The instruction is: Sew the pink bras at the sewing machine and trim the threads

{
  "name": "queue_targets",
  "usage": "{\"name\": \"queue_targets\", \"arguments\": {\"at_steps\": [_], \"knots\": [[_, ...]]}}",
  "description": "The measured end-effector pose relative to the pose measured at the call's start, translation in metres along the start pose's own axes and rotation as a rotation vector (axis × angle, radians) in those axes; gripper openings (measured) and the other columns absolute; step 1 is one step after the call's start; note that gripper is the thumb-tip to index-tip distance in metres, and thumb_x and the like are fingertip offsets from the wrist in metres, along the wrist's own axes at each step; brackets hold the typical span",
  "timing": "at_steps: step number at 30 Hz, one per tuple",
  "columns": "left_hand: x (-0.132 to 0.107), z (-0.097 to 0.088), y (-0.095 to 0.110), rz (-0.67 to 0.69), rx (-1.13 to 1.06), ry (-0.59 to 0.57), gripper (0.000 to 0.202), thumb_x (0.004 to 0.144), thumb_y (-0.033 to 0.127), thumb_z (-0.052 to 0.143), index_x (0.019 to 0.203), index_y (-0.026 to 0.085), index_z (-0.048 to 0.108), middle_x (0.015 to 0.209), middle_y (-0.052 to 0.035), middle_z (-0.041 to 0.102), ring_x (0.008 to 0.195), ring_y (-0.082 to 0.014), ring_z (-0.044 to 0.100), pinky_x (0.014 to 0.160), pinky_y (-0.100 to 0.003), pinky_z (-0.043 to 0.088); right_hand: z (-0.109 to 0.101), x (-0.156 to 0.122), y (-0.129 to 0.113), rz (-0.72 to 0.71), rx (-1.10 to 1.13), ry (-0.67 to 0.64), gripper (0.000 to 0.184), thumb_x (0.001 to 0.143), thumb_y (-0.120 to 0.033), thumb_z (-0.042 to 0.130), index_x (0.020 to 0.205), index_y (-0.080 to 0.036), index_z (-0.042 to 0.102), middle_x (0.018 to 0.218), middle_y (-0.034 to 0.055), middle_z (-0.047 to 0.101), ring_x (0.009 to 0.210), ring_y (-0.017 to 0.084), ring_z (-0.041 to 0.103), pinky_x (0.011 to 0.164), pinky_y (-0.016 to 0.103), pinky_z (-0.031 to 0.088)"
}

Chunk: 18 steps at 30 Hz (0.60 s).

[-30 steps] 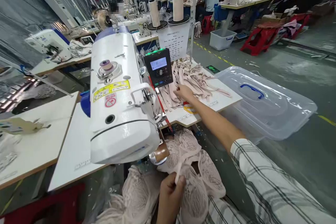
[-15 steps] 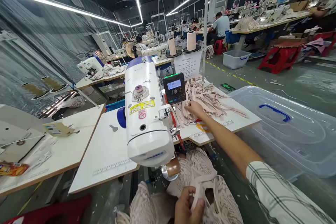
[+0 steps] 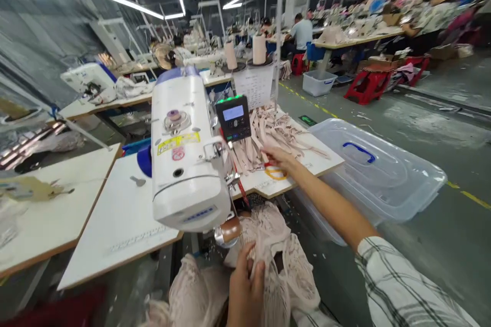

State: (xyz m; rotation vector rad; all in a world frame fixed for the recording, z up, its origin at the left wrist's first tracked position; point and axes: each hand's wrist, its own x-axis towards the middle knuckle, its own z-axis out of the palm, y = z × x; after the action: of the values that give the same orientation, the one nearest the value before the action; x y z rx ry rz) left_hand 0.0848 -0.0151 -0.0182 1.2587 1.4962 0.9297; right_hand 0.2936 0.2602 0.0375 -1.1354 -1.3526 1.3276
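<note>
My left hand (image 3: pixel 247 281) is closed on a beige lace bra (image 3: pixel 270 250) low in front of me, thumb and fingers pinching its fabric. My right hand (image 3: pixel 279 157) is stretched out over the table, fingers extended and slightly blurred. It hovers at the near edge of a heap of beige fabric straps (image 3: pixel 264 135); contact with them is unclear. Directly below it lie orange-handled scissors (image 3: pixel 276 173), their blades mostly hidden. A white sewing machine (image 3: pixel 187 163) stands to the left of that hand, with a lit control panel (image 3: pixel 235 118) on its side.
Another beige lace bra (image 3: pixel 197 288) lies at lower left. A clear lidded plastic box (image 3: pixel 364 168) stands right of the table (image 3: pixel 126 204). Thread cones (image 3: pixel 259 50) stand behind the panel. A small grey metal piece (image 3: pixel 138 181) rests on the table's left part. Other people sit at machines farther back.
The view has swung right, so the machine appears farther left. My right hand has moved from the straps by the panel rightward, over the scissors. My left hand keeps its hold on the bra.
</note>
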Motion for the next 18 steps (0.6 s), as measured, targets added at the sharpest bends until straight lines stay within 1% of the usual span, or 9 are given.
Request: {"name": "queue_targets", "arguments": {"at_steps": [2, 3, 5, 7, 9, 11, 13, 15, 18], "knots": [[0.001, -0.006, 0.014, 0.143, 0.078, -0.035, 0.035, 0.088, 0.047, 0.060, 0.107, 0.022, 0.073, 0.082, -0.0089, 0.071, 0.077, -0.0231, 0.066, 0.074, -0.031, 0.050, 0.013, -0.024, -0.001, 0.088, 0.082, -0.040, 0.042, 0.079, -0.049, 0.074, 0.068, -0.019, 0.048, 0.053, -0.0097, 0.041, 0.042, 0.003, 0.037, 0.037, 0.015, 0.030], [0.003, -0.011, 0.021, 0.242, 0.135, -0.085, 0.030, 0.090, 0.043, 0.057, 0.100, 0.022, 0.077, 0.080, -0.0094, 0.072, 0.076, -0.0224, 0.066, 0.073, -0.030, 0.050, 0.021, -0.039, 0.000, 0.122, 0.124, -0.064, 0.045, 0.073, -0.051, 0.078, 0.068, -0.020, 0.047, 0.052, -0.0105, 0.040, 0.041, 0.003, 0.036, 0.036, 0.015, 0.029], [0.009, -0.022, 0.030, 0.407, 0.287, -0.075, 0.031, 0.093, 0.037, 0.052, 0.100, 0.022, 0.079, 0.067, -0.0080, 0.069, 0.063, -0.0190, 0.062, 0.063, -0.026, 0.046, 0.038, -0.071, 0.000, 0.180, 0.199, -0.119, 0.048, 0.063, -0.054, 0.083, 0.074, -0.021, 0.051, 0.056, -0.0099, 0.047, 0.043, 0.003, 0.041, 0.038, 0.014, 0.033], [0.014, -0.035, 0.035, 0.474, 0.470, 0.036, 0.034, 0.095, 0.033, 0.049, 0.108, 0.021, 0.078, 0.060, -0.0066, 0.067, 0.055, -0.0168, 0.059, 0.056, -0.024, 0.042, 0.054, -0.101, 0.001, 0.227, 0.269, -0.202, 0.048, 0.062, -0.054, 0.084, 0.080, -0.021, 0.056, 0.060, -0.0074, 0.056, 0.046, 0.005, 0.050, 0.042, 0.015, 0.039], [0.018, -0.048, 0.038, 0.455, 0.635, 0.166, 0.037, 0.096, 0.033, 0.046, 0.115, 0.020, 0.075, 0.061, -0.0071, 0.069, 0.054, -0.0160, 0.060, 0.054, -0.023, 0.040, 0.069, -0.124, 0.002, 0.243, 0.291, -0.284, 0.045, 0.067, -0.055, 0.081, 0.083, -0.020, 0.057, 0.060, -0.0054, 0.060, 0.048, 0.007, 0.056, 0.043, 0.016, 0.042], [0.020, -0.057, 0.039, 0.401, 0.721, 0.231, 0.038, 0.097, 0.033, 0.045, 0.118, 0.019, 0.074, 0.072, -0.0091, 0.076, 0.059, -0.0169, 0.065, 0.055, -0.022, 0.042, 0.082, -0.134, 0.005, 0.231, 0.257, -0.331, 0.041, 0.073, -0.054, 0.077, 0.084, -0.020, 0.057, 0.060, -0.0044, 0.062, 0.050, 0.009, 0.060, 0.045, 0.017, 0.043], [0.021, -0.064, 0.039, 0.346, 0.694, 0.216, 0.038, 0.097, 0.034, 0.046, 0.122, 0.021, 0.071, 0.094, -0.0100, 0.080, 0.074, -0.0194, 0.072, 0.063, -0.023, 0.049, 0.092, -0.132, 0.008, 0.207, 0.198, -0.339, 0.039, 0.075, -0.053, 0.075, 0.085, -0.020, 0.057, 0.062, -0.0039, 0.063, 0.053, 0.010, 0.062, 0.047, 0.019, 0.045], [0.023, -0.069, 0.038, 0.299, 0.593, 0.172, 0.037, 0.096, 0.033, 0.047, 0.124, 0.024, 0.070, 0.112, -0.0083, 0.077, 0.091, -0.0211, 0.074, 0.073, -0.025, 0.054, 0.100, -0.124, 0.010, 0.171, 0.123, -0.326, 0.036, 0.075, -0.050, 0.073, 0.083, -0.021, 0.055, 0.063, -0.0041, 0.062, 0.053, 0.011, 0.061, 0.048, 0.021, 0.045], [0.027, -0.077, 0.034, 0.240, 0.442, 0.074, 0.037, 0.094, 0.033, 0.051, 0.124, 0.023, 0.069, 0.117, -0.0077, 0.076, 0.098, -0.0219, 0.073, 0.076, -0.025, 0.056, 0.108, -0.110, 0.010, 0.066, -0.061, -0.282, 0.027, 0.078, -0.045, 0.066, 0.077, -0.022, 0.053, 0.065, -0.0032, 0.059, 0.052, 0.012, 0.055, 0.052, 0.025, 0.045]]}}
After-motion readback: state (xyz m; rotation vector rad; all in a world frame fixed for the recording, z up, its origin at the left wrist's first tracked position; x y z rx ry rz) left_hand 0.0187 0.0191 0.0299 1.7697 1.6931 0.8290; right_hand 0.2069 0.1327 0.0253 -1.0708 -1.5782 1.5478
